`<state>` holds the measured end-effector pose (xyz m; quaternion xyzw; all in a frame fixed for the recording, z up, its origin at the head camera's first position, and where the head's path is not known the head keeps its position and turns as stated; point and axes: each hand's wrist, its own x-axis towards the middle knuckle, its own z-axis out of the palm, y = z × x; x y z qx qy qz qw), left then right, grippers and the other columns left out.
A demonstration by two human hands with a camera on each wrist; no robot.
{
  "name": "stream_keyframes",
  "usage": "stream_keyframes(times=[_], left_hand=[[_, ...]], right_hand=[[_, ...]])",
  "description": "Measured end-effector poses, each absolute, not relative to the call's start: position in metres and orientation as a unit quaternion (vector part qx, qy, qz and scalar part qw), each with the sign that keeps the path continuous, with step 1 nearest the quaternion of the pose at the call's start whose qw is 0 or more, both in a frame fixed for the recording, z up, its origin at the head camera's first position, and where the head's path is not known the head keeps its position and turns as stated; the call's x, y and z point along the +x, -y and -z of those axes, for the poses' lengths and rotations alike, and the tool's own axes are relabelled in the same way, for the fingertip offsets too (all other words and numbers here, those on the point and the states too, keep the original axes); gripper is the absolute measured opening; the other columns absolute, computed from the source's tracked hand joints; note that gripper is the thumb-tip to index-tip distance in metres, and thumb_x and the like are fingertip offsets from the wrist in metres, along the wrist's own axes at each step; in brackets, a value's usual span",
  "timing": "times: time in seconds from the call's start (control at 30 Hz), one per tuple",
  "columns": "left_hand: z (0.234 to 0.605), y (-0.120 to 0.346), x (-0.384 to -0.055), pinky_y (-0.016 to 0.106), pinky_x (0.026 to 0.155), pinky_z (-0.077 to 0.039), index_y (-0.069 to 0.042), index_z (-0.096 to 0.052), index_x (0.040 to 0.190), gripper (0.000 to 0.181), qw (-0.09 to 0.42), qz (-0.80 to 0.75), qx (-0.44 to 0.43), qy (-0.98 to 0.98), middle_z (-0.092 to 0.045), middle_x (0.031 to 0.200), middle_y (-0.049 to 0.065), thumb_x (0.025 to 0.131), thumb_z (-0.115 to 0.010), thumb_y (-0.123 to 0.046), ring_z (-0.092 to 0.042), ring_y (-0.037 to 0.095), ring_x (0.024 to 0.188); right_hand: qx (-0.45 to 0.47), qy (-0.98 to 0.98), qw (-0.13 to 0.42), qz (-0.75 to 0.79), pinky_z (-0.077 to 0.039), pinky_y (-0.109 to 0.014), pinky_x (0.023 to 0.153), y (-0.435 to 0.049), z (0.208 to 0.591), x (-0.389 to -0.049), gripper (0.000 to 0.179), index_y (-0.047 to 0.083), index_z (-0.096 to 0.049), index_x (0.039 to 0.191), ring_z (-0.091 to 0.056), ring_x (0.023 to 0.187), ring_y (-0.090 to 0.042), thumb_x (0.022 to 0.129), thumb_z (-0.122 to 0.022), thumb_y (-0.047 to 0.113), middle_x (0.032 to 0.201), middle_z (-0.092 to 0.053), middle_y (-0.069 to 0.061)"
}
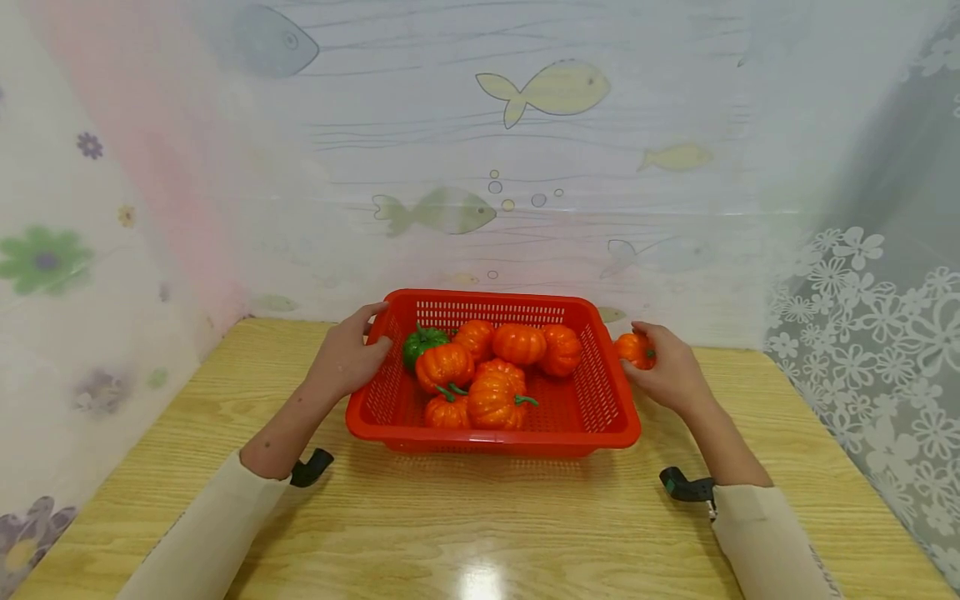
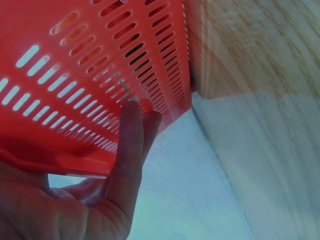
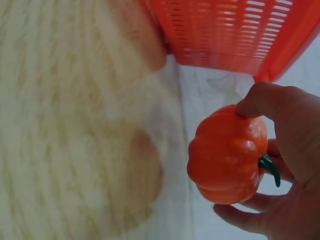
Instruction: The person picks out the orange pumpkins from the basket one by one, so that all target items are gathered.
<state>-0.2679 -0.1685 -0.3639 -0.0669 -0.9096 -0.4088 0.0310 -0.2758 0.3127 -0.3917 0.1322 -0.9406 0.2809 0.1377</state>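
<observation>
We're best keeping the red basket [image 1: 495, 438] steady, left hand [image 1: 348, 354] pinching its rim, right hand [image 1: 669, 371], fingers half-curled, holding the pumpkin [image 3: 225, 156] beside it.

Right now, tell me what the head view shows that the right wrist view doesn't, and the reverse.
Only the head view shows the left hand at the red basket's left side and the green vegetable inside.

Only the right wrist view shows the slotted outer wall near the right hand, and the full curve of the held pumpkin's stem.

Both show the red basket, the right hand holding that orange pumpkin, and the wooden tabletop.
</observation>
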Motion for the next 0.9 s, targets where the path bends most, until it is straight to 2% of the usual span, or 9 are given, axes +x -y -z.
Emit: stream_keyframes(times=[0.1, 0.3, 0.57, 0.9], left_hand=[[0.364, 0.169, -0.268, 0.043, 0.074, -0.065, -0.01, -0.034, 0.166, 0.063, 0.03, 0.409, -0.066, 0.91, -0.062, 0.137, 0.026, 0.106, -0.05, -0.019, -0.074, 0.035, 0.096], [0.364, 0.168, -0.267, 0.043, 0.074, -0.065, -0.011, -0.034, 0.166, 0.063, 0.024, 0.412, -0.061, 0.909, -0.062, 0.137, 0.026, 0.106, -0.05, -0.019, -0.075, 0.035, 0.096], [0.365, 0.168, -0.268, 0.043, 0.073, -0.066, -0.012, -0.034, 0.167, 0.063, 0.024, 0.413, -0.059, 0.908, -0.061, 0.138, 0.027, 0.106, -0.051, -0.019, -0.075, 0.035, 0.096], [0.364, 0.169, -0.268, 0.044, 0.075, -0.066, -0.011, -0.034, 0.166, 0.063, 0.024, 0.415, -0.063, 0.907, -0.062, 0.138, 0.026, 0.106, -0.051, -0.019, -0.075, 0.035, 0.097]], right_hand=[[0.126, 0.945, 0.131, -0.271, -0.055, -0.063, 0.096, -0.312, 0.395, -0.277, 0.066, -0.011, -0.048, 0.15, -0.059, 0.118, -0.048, 0.093, -0.073, 0.011, 0.142, -0.054, -0.034], [0.095, 0.955, 0.103, -0.263, -0.054, -0.064, 0.094, -0.311, 0.401, -0.278, 0.074, -0.011, -0.043, 0.153, -0.054, 0.115, -0.05, 0.093, -0.074, 0.02, 0.143, -0.04, -0.038], [0.11, 0.953, 0.128, -0.252, -0.05, -0.064, 0.101, -0.312, 0.406, -0.283, 0.075, -0.015, -0.044, 0.151, -0.056, 0.121, -0.05, 0.093, -0.074, 0.022, 0.14, -0.053, -0.036], [0.113, 0.955, 0.13, -0.241, -0.047, -0.067, 0.107, -0.315, 0.408, -0.284, 0.074, -0.015, -0.043, 0.152, -0.054, 0.128, -0.054, 0.096, -0.073, 0.023, 0.143, -0.053, -0.038]])
